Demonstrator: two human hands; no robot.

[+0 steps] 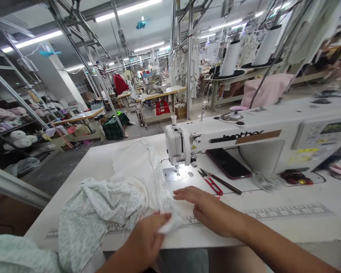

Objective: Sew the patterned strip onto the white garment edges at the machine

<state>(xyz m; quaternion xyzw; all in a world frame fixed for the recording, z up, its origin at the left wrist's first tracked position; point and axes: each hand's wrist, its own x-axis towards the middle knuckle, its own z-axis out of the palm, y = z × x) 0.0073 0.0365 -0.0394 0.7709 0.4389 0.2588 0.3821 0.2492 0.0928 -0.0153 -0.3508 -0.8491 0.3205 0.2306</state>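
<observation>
The left hand (pixel 147 239) is pinching an edge of the pale printed fabric (pixel 102 212) between its fingers at the front of the worktop (pixel 287 197). The right hand (pixel 207 208) is lying flat beside it, fingers straight and loose, tips touching the fabric. Red snips (pixel 211 184) are lying just beyond, under the sewing machine (pixel 244 140).

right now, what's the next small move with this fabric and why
Probably slide the fabric forward toward the presser foot: the left hand pinches its corner, the right hand lies flat at its edge, both short of the needle.
</observation>
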